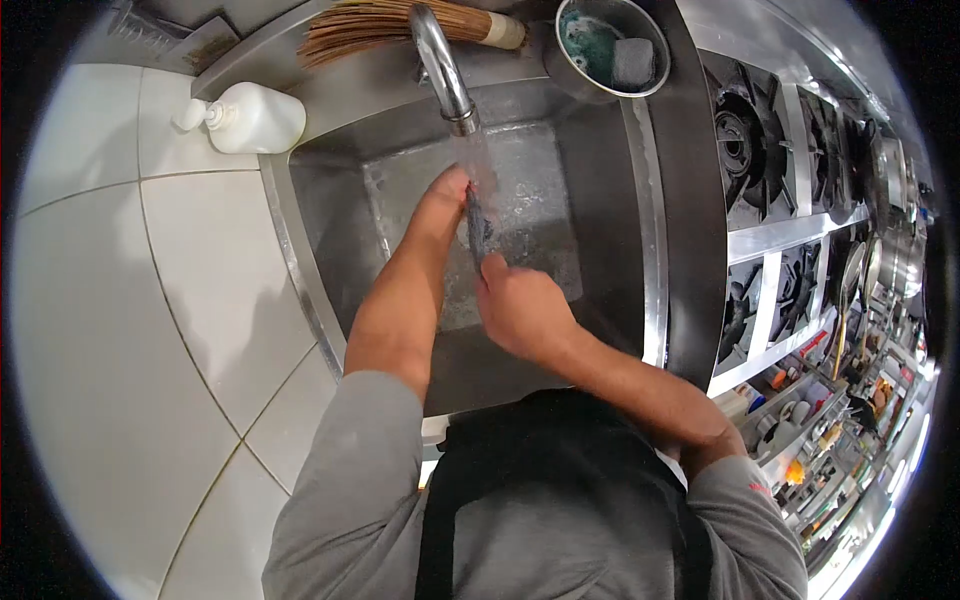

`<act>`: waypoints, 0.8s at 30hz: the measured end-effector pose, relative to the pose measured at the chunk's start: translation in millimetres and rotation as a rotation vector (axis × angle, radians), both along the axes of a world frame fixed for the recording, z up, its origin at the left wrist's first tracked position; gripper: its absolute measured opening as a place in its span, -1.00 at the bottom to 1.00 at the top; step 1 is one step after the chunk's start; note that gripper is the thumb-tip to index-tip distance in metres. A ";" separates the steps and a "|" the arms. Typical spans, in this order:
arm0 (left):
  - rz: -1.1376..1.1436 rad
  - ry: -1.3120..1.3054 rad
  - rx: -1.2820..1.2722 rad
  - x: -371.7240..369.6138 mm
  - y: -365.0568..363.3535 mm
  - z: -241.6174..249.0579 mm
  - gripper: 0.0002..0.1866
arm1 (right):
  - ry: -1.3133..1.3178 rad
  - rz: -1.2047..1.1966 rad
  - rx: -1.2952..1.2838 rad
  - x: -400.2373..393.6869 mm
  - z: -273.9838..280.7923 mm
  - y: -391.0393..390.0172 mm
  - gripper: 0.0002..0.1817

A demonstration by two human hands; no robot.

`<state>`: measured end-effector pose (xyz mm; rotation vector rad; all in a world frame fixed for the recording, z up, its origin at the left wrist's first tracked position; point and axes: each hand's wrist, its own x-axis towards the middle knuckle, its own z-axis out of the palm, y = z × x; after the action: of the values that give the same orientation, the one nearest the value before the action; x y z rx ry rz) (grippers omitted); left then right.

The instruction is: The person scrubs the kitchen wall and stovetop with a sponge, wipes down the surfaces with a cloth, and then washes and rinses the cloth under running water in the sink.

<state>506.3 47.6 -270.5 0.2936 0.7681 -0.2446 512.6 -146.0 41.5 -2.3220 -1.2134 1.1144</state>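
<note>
My right hand (528,308) is closed around the near end of a long, narrow, dark grey utensil (478,228) over the sink. Its exact kind does not show. Water runs from the curved metal faucet (440,65) onto the utensil's far end. My left hand (452,186) is at that far end, under the stream. Its fingers are mostly hidden by the hand itself and blurred by the water, so its grip cannot be made out. Below both hands is the wet floor of the metal sink (400,215).
A white pump bottle (258,118) lies left of the sink's back corner. Behind the faucet is a straw-coloured brush (370,32). A metal pot (592,92) with greenish soapy water and a grey sponge (633,63) stands at the back right. Stove burners (740,145) line the right.
</note>
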 end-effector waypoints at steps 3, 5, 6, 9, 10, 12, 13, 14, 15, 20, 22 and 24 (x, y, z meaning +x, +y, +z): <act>0.054 0.033 -0.137 14.9 24.4 -8.4 -0.64 | 0.028 -0.076 0.035 -1.5 22.1 -5.0 -0.77; 0.098 0.074 -0.157 19.2 29.6 11.5 -0.60 | -0.039 -0.121 0.121 10.9 -5.9 -3.4 -0.73; 0.128 0.120 -0.134 18.5 25.1 43.0 -0.55 | -0.076 -0.142 0.166 20.8 -27.5 0.7 -0.71; 0.191 0.046 -0.173 1.4 -21.1 111.4 -0.43 | -0.145 -0.300 0.086 49.4 -83.4 40.4 -0.68; 0.203 -0.015 -0.206 1.3 -38.2 122.1 -0.41 | -0.126 -0.311 -0.002 55.5 -90.5 51.3 -0.71; 0.373 0.110 0.046 0.1 -61.9 112.5 -0.50 | -0.094 -0.262 -0.029 53.8 -115.0 54.3 -0.71; 0.421 0.137 0.071 -2.5 -66.3 123.8 -0.52 | -0.081 -0.225 -0.044 51.3 -115.1 54.3 -0.70; 0.476 0.158 0.100 -3.0 -66.3 134.7 -0.54 | -0.077 -0.175 -0.060 50.6 -112.7 50.5 -0.70; 0.499 0.153 0.069 -5.3 -63.9 131.1 -0.56 | -0.075 -0.124 -0.072 49.0 -96.9 46.4 -0.70; 0.311 0.183 0.050 -2.2 -49.1 2.4 -0.67 | -0.109 -0.020 -0.030 11.7 -59.2 0.8 -0.73; 0.248 0.165 0.201 -7.6 -55.5 42.9 -0.79 | -0.068 0.002 0.018 -2.7 -38.8 -11.0 -0.74; 0.158 0.129 0.362 -19.2 -55.1 45.0 -0.84 | 0.018 -0.004 0.032 -12.6 -19.8 -15.8 -0.73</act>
<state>487.1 -7.5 -225.5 0.5605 0.9592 0.0276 499.9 -161.7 21.7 -2.2844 -1.2111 1.1041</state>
